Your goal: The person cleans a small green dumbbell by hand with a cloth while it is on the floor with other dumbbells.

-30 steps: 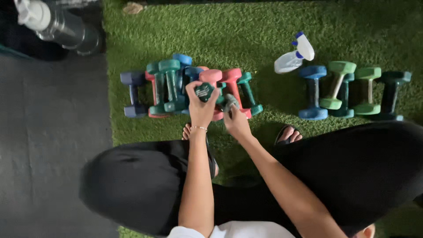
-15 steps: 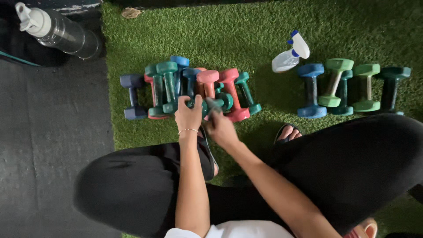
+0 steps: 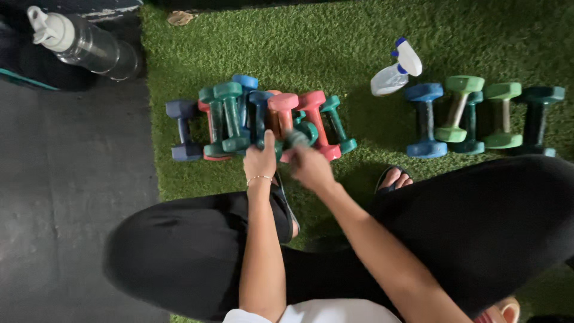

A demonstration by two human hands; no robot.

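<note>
A green dumbbell (image 3: 297, 139) is gripped at the near edge of a cluster of dumbbells (image 3: 263, 116) lying on the green turf (image 3: 299, 42). The left hand (image 3: 260, 161) is closed on its near end, thumb raised, and the right hand (image 3: 312, 169), blurred, is wrapped around its other side. Right of the cluster, a white spray bottle (image 3: 396, 70) is laid on the turf, with a row of blue and green dumbbells (image 3: 484, 113) beyond it. Left of the cluster, a clear water bottle (image 3: 84, 45) is seen on the dark mat (image 3: 66, 197).
</note>
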